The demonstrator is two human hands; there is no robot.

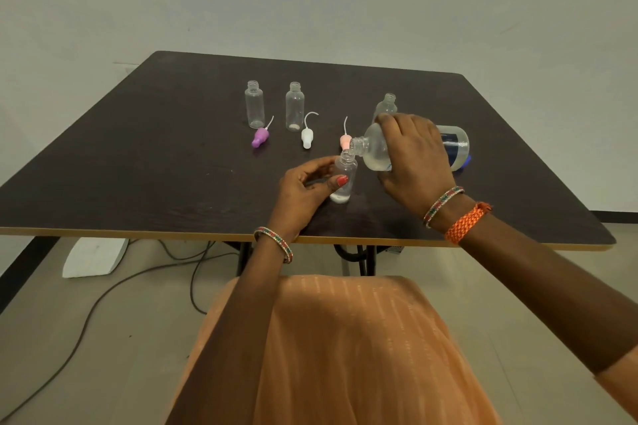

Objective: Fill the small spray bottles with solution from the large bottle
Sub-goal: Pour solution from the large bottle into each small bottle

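Observation:
My right hand (412,155) grips the large clear bottle (376,148), tipped on its side with its open neck over the mouth of a small clear bottle (345,179). That small bottle stands upright on the dark table (138,166), and a little liquid shows at its bottom. My left hand (309,190) holds it between thumb and fingers. Further back stand three more uncapped small bottles: one at the left (254,103), one in the middle (294,106), and one (387,107) partly hidden behind my right hand.
Three spray caps with thin tubes lie on the table: purple (259,138), white (307,137) and pink (345,140). Something blue (464,162) peeks out behind the large bottle. Cables (103,297) and a white foam piece (93,257) lie on the floor under the table's near edge.

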